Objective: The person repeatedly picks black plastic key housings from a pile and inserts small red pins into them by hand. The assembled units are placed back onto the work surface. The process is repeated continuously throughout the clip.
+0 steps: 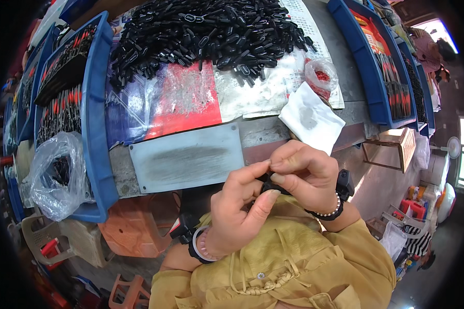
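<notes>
My left hand and my right hand meet in front of my chest, just off the near table edge. Between them shows a small black piece, mostly hidden by fingers. Left thumb and fingers curl around it, while the right thumb and forefinger pinch at its upper end, close to the left fingertips. Its exact shape cannot be made out. Farther back, a large heap of small black oblong plastic pieces, many with a pale loop-shaped outline, lies on printed sheets.
A pale board with a dark smudge lies at the table's front edge. A white cloth hangs over the edge beside a clear bag of red bits. Blue trays stand left, more blue trays right. An orange stool is below left.
</notes>
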The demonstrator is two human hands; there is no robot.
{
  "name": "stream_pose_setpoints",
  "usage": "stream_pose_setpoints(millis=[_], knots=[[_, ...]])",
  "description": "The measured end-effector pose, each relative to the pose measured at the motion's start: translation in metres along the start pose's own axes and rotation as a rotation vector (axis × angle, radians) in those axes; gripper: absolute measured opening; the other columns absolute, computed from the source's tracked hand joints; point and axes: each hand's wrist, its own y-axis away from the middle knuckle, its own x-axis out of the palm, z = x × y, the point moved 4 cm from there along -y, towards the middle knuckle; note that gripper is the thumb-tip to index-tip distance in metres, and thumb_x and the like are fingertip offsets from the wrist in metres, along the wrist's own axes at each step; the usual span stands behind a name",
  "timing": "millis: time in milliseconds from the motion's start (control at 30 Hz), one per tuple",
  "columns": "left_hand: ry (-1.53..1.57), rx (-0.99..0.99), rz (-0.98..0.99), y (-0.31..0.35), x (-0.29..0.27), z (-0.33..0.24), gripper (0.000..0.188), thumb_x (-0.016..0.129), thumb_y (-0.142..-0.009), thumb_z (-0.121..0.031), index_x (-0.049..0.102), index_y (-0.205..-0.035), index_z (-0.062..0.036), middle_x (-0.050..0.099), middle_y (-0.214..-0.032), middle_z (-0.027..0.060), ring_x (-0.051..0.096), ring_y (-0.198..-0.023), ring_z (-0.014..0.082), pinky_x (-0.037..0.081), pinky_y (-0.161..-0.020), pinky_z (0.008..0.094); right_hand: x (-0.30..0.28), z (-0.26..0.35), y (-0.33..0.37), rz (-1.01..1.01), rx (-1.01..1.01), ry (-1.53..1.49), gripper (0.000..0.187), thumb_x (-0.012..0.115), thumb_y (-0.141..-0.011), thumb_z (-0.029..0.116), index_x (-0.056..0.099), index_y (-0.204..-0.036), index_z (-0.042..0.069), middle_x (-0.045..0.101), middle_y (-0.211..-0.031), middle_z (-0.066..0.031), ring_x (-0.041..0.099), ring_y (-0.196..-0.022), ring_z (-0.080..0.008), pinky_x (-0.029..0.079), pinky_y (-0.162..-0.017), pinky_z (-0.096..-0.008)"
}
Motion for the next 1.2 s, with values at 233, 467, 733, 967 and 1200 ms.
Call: stream_pose_setpoints(millis=[233, 467, 733, 967, 1200], knots=[[0.06, 0.076, -0.052, 0.0, -0.001, 0.003, 0.034, 0.066, -0.089, -0.005, 0.05, -0.118, 0.0035, 0.058, -0.07, 0.0012, 0.048, -0.061, 0.0024, 0.041, -0.055, 0.0171, 0.007, -0.001, 0.005, -0.076, -0.214, 0.234, 0.02, 0.067, -0.079, -0.011, 0.059, -0.095, -0.002, 0.065, -0.092, -0.0151, 0.065, -0.077, -0.0201, 0.051, -0.065, -0.0262], [0.096, 0.049, -0.066, 0.0, -0.002, 0.005, 0.028, 0.066, -0.089, -0.006, 0.048, -0.11, 0.0025, 0.062, -0.075, 0.004, 0.053, -0.065, 0.0024, 0.044, -0.058, 0.0175, 0.008, -0.005, 0.007, -0.078, -0.279, 0.271, 0.022, 0.067, -0.077, -0.011, 0.058, -0.094, -0.002, 0.066, -0.09, -0.017, 0.065, -0.076, -0.0208, 0.051, -0.063, -0.0264], [0.154, 0.029, -0.076, 0.001, -0.005, 0.007, 0.027, 0.066, -0.089, -0.005, 0.048, -0.109, 0.0026, 0.065, -0.079, 0.0047, 0.056, -0.069, 0.0028, 0.045, -0.06, 0.0175, 0.004, 0.002, -0.001, 0.016, -0.258, 0.219, 0.02, 0.067, -0.076, -0.009, 0.06, -0.094, -0.003, 0.065, -0.089, -0.0154, 0.063, -0.078, -0.0214, 0.05, -0.065, -0.0275], [0.186, 0.017, -0.079, 0.002, -0.005, 0.006, 0.028, 0.067, -0.089, -0.006, 0.048, -0.108, 0.0028, 0.064, -0.082, 0.0048, 0.055, -0.071, 0.0032, 0.045, -0.061, 0.0173, 0.007, 0.009, 0.002, -0.059, -0.224, 0.267, 0.017, 0.068, -0.076, -0.008, 0.064, -0.092, -0.004, 0.065, -0.089, -0.0156, 0.063, -0.076, -0.022, 0.05, -0.064, -0.0286], [0.211, -0.006, -0.019, 0.004, -0.009, 0.007, 0.024, 0.065, -0.09, -0.004, 0.048, -0.105, 0.0029, 0.062, -0.085, 0.0059, 0.057, -0.074, 0.0048, 0.047, -0.066, 0.0185, 0.006, 0.006, 0.003, 0.021, -0.228, 0.2, 0.012, 0.066, -0.076, -0.007, 0.065, -0.087, -0.004, 0.064, -0.087, -0.0159, 0.064, -0.075, -0.0223, 0.05, -0.064, -0.0288]])
